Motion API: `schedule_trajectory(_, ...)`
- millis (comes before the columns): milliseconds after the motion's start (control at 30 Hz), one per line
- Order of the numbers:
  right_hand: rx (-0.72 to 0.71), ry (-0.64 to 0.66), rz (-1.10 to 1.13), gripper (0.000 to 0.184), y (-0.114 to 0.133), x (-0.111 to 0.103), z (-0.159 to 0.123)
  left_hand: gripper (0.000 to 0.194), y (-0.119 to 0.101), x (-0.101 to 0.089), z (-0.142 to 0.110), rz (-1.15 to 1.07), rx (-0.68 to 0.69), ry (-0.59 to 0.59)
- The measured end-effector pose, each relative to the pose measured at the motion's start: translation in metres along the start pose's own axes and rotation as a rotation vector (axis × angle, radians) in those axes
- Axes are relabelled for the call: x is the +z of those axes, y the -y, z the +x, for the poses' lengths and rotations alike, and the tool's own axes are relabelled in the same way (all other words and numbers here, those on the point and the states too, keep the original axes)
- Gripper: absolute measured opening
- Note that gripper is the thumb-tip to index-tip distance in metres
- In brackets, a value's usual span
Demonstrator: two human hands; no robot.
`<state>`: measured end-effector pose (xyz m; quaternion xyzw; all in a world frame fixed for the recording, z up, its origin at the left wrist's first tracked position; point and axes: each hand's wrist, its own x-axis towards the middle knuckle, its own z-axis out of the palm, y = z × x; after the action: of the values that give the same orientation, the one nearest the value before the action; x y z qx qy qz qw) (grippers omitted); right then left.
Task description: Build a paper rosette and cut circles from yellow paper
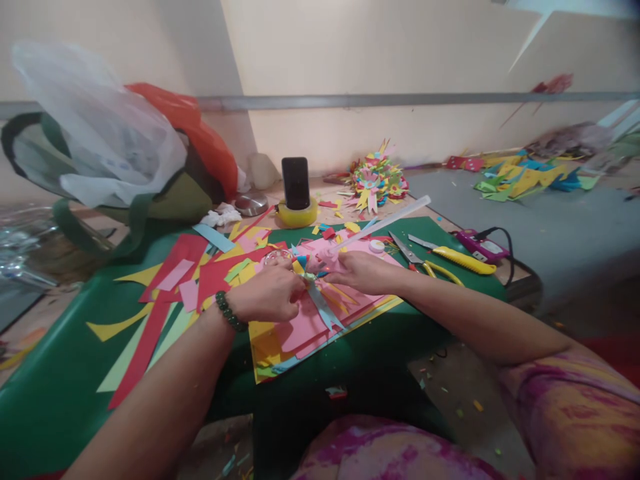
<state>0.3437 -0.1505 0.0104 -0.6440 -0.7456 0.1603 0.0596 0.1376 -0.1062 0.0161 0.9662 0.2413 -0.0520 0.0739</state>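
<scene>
My right hand (361,272) is closed around what looks like a pink glue gun (327,259), with a long translucent glue stick (387,223) slanting up to the right from it. Opposite it, my left hand (274,290), with a dark green bead bracelet (231,311) at the wrist, has its fingers curled at a paper decoration. A light blue notched paper strip (324,308) and yellow strips hang from this decoration, which my fingers partly hide. Beneath both hands lie stacked pink paper sheets (295,337) on yellow ones.
Right of the sheets lie scissors (413,257), a yellow box cutter (463,260) and a purple device (483,247). Behind stand a phone (295,181) on a yellow tape roll (297,213) and a colourful paper ornament (377,180). Cut strips (145,347) and a bag (185,183) are at left.
</scene>
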Motion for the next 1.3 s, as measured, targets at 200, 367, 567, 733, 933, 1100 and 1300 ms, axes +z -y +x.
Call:
schedule_trajectory(200, 0.003, -0.009, 0.000, 0.040, -0.0007, 0.0003, 0.0007, 0.008, -0.0004, 0.0005, -0.0001, -0.042, -0.002, -0.012)
schedule_trajectory(367, 0.019, -0.001, 0.009, 0.042, -0.0016, 0.0005, -0.0003, 0.006, -0.0025, -0.0012, -0.0005, 0.007, -0.008, 0.027)
schedule_trajectory(567, 0.021, 0.025, 0.024, 0.042, -0.0014, -0.0018, -0.0016, 0.006, -0.0033, -0.0024, -0.0010, 0.012, -0.017, 0.029)
schedule_trajectory(733, -0.002, 0.016, 0.027, 0.042, -0.0029, -0.0020, -0.0015, 0.007, -0.0047, -0.0041, -0.0011, 0.033, -0.027, 0.039)
schedule_trajectory(933, -0.001, -0.006, 0.028, 0.040, -0.0011, 0.0005, -0.0011, 0.005, -0.0047, -0.0047, -0.0007, 0.015, -0.030, 0.042)
schedule_trajectory(1100, 0.005, -0.003, 0.042, 0.038, -0.0011, -0.0007, -0.0050, 0.006, -0.0030, -0.0026, -0.0004, -0.011, -0.025, 0.043)
schedule_trajectory(1300, -0.007, -0.018, 0.050, 0.036, 0.0017, 0.0008, -0.0026, 0.005, -0.0019, -0.0022, -0.0009, -0.011, -0.029, 0.039)
